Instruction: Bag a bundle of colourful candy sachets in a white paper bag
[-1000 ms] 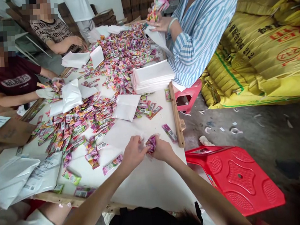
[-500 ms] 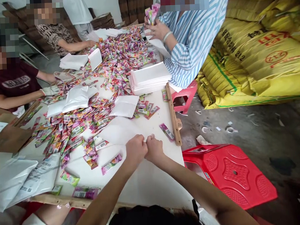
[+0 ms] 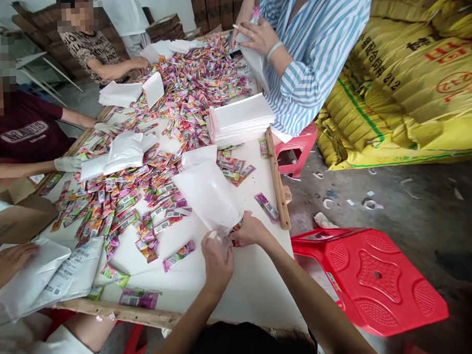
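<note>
A white plastic mailer bag (image 3: 209, 194) lies slanted on the table in front of me, its near end raised between my hands. My left hand (image 3: 218, 261) is closed on the crumpled clear-looking edge of that end. On the other side, my right hand (image 3: 249, 229) pinches the bag's near corner. Colourful packets (image 3: 237, 235) show at the bag's mouth beside my right fingers, which partly hide them. A single purple packet (image 3: 179, 255) lies left of my left hand, and another purple packet (image 3: 266, 206) lies beyond my right hand.
A big heap of small packets (image 3: 192, 79) covers the far table. White mailers (image 3: 241, 117) are stacked at the right edge; filled bags (image 3: 123, 153) lie leftward. Co-workers stand around the table. A red stool (image 3: 375, 275) is at my right, and yellow sacks (image 3: 404, 86) are piled behind.
My fists have moved apart and slightly down, drawing the mailer nearer; packets now show at its mouth. A co-worker's hand has come onto the bags at left.
</note>
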Demonstrator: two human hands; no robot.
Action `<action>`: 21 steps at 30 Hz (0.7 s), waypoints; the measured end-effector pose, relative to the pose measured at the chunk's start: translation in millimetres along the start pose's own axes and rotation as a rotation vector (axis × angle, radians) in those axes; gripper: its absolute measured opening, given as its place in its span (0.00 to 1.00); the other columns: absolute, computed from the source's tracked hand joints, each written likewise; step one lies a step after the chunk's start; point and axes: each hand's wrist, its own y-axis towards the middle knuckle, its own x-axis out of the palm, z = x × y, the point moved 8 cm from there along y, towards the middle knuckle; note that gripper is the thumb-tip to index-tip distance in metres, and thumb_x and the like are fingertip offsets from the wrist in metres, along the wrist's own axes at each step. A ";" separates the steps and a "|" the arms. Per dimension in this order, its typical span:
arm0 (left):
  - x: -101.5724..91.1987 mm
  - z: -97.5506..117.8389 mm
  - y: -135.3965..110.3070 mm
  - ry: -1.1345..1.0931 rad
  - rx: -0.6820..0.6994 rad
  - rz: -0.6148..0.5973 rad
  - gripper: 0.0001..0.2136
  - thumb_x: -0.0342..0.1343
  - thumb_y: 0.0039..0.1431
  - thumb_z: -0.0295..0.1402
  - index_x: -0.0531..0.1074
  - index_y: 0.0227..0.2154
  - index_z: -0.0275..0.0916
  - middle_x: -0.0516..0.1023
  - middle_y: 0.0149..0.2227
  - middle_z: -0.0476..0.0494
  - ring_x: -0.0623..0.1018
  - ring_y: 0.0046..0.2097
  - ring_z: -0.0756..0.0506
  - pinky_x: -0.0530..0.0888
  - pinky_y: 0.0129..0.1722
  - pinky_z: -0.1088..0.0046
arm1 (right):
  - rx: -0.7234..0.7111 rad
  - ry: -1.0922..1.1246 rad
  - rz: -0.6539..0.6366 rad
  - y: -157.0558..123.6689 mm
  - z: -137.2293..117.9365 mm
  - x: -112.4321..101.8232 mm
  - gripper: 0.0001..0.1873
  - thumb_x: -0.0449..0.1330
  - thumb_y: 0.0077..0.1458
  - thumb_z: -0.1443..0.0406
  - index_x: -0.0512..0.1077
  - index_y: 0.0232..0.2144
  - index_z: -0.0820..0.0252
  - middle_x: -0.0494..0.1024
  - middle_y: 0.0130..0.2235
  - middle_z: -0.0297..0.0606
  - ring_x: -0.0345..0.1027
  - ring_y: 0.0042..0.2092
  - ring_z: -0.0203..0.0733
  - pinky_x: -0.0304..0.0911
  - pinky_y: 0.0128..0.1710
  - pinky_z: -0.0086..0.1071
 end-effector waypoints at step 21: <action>17.1 -35.8 -24.5 -0.520 -0.501 -0.524 0.13 0.49 0.57 0.44 0.72 0.33 0.40 0.73 0.26 0.46 0.74 0.29 0.46 0.70 0.32 0.71 | -0.080 0.833 0.125 -17.8 5.3 47.6 0.08 0.59 0.28 0.66 0.62 0.08 0.60 0.61 0.10 0.29 0.54 0.15 0.32 0.54 0.17 0.27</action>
